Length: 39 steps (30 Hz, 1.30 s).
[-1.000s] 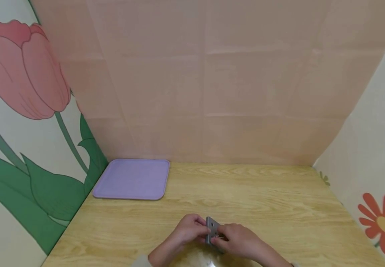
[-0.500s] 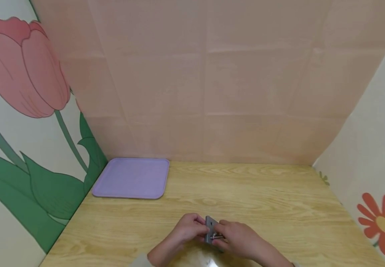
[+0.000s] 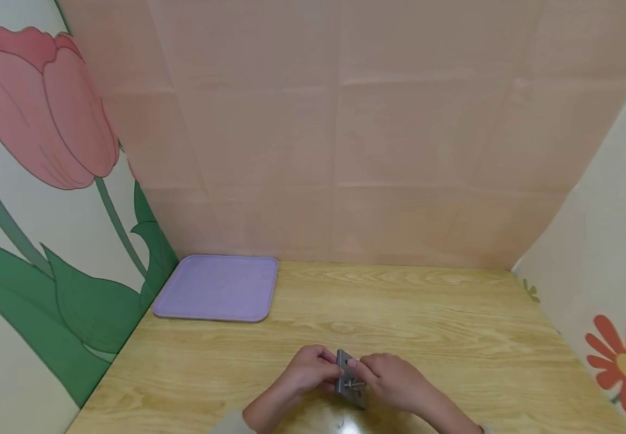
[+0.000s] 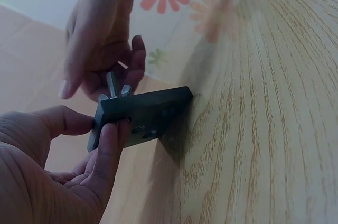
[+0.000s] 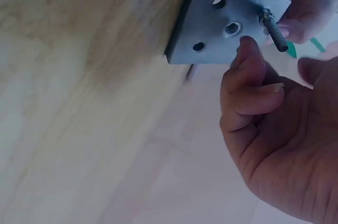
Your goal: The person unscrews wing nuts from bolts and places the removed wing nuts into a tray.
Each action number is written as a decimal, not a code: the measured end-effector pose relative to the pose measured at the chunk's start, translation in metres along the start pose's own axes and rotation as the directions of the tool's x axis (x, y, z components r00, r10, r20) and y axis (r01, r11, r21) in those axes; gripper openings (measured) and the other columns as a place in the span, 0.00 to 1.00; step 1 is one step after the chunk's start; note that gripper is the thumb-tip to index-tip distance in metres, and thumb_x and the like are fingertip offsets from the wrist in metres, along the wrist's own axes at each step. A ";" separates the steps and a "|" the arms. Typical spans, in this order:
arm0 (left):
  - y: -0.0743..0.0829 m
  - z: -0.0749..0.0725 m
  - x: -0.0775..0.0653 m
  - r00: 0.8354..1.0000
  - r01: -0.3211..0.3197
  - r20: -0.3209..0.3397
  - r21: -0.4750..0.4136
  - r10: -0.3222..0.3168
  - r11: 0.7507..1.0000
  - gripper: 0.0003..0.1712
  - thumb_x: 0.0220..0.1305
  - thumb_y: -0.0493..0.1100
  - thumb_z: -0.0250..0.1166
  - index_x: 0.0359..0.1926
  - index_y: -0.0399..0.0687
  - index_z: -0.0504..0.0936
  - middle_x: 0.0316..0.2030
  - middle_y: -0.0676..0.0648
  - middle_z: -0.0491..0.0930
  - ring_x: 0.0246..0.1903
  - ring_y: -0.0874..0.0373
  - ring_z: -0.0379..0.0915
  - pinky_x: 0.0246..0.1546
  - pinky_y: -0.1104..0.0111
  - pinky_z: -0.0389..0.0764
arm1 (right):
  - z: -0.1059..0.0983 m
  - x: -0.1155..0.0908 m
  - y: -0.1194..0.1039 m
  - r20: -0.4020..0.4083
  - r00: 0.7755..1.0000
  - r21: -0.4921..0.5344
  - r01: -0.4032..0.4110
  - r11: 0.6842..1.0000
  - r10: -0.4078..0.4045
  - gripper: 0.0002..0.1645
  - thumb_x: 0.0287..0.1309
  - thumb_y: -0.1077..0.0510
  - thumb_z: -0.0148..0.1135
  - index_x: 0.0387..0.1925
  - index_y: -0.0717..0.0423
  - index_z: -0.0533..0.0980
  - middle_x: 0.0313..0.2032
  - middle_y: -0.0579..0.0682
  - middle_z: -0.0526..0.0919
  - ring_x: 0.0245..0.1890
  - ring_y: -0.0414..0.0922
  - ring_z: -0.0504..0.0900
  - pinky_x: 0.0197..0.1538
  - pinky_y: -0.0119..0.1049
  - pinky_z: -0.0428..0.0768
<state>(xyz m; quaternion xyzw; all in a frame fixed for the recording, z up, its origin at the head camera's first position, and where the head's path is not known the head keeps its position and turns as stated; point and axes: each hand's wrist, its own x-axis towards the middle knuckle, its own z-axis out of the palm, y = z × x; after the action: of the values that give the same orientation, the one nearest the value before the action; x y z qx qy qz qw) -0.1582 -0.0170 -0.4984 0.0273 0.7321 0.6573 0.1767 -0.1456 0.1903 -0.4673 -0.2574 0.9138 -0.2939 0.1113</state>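
One threaded metal bolt (image 5: 277, 35) with a silver wing nut (image 4: 125, 91) already sits in the grey square metal plate (image 5: 242, 8), pinched by the left hand (image 3: 307, 369) over the wood-grain tabletop (image 3: 426, 319); three holes (image 5: 198, 46) lack bolts. The right hand (image 3: 397, 381), loosely curled beside it, holds nothing; remaining tightening is unclear.

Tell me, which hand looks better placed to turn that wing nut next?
Probably the right hand: it is close to the wing nut and seems to hold nothing, while the left hand grips the metal plate.
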 end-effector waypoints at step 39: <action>0.001 0.000 0.004 1.000 0.022 0.021 -0.020 -0.022 1.000 0.12 0.51 0.31 0.69 0.38 0.35 0.79 0.28 0.46 0.84 0.26 0.57 0.81 0.26 0.67 0.86 | 0.012 0.005 0.008 0.204 0.974 0.371 -0.168 0.913 0.096 0.38 0.78 0.41 0.40 0.21 0.62 0.78 0.13 0.42 0.71 0.13 0.36 0.64 0.18 0.27 0.60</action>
<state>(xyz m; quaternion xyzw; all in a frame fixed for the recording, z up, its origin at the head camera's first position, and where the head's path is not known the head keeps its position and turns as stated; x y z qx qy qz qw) -0.1618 -0.0156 -0.4981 0.0241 0.7240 0.6622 0.1917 -0.1489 0.1870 -0.4820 -0.1936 0.8393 -0.4352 0.2620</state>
